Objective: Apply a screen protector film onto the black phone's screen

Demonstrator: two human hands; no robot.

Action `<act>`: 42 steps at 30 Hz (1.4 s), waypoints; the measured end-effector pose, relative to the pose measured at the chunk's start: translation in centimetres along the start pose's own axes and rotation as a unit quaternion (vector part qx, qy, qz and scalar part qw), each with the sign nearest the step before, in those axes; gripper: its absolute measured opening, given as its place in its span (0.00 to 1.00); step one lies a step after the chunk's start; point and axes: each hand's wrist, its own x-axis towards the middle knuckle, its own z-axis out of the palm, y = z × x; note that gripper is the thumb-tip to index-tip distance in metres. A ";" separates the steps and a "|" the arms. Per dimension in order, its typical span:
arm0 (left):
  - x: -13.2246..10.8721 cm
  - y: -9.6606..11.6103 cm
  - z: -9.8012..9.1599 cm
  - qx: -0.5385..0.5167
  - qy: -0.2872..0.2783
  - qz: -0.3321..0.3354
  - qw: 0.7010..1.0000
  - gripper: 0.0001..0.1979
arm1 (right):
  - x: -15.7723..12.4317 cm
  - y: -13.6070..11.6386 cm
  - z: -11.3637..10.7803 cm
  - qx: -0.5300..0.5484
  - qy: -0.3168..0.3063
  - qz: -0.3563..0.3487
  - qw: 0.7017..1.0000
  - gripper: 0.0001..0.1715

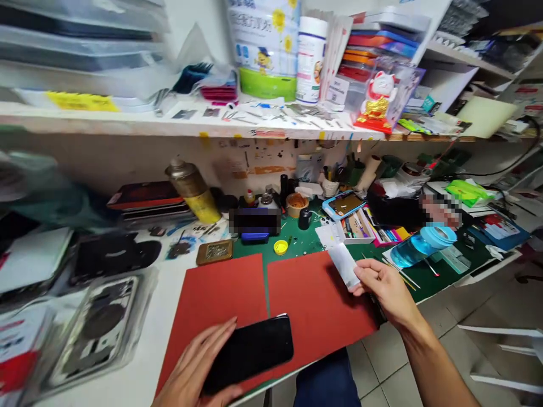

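Note:
A black smartphone (254, 347) lies screen up on the red mat near the front edge of the table. My left hand (199, 362) grips its left end, with the fingers along the far edge and the thumb at the near edge. My right hand (386, 285) is raised over the right part of the mat. Between its thumb and fingers it pinches a thin, pale rectangular sheet (343, 264), which tilts up and to the left. What this sheet is I cannot make out. The red mat (309, 288) is split by a narrow gap.
A blue water bottle (424, 244) stands right of the mat, near a box of pens (356, 226). Behind are a yellow cap (280, 247), a small tin (215, 252) and a spray can (193, 189). Phone parts in a clear tray (99, 325) lie left. A crowded shelf (254, 131) hangs above.

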 end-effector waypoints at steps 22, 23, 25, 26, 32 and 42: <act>7.0 9.6 -4.2 -0.566 -0.053 -0.318 0.759 0.21 | -6.9 2.4 10.0 -0.135 -0.132 -0.245 0.951 0.18; 7.0 9.6 -4.2 -0.568 -0.060 -0.317 0.757 0.21 | -6.5 2.6 10.1 -0.174 -0.119 -0.319 0.924 0.19; 7.0 9.9 -4.0 -0.563 -0.075 -0.312 0.761 0.22 | -5.9 2.9 10.5 -0.228 -0.123 -0.447 0.856 0.19; 7.1 10.0 -3.9 -0.557 -0.083 -0.306 0.768 0.22 | -5.6 3.0 10.7 -0.240 -0.133 -0.489 0.828 0.19; 5.5 8.8 -3.9 -0.431 -0.027 -0.274 0.859 0.24 | -4.7 3.6 11.5 -0.183 -0.092 -0.346 0.916 0.09; 1.4 3.5 -1.8 -0.081 -0.023 0.001 0.996 0.39 | -1.1 4.6 10.9 -0.214 -0.152 -0.201 0.944 0.12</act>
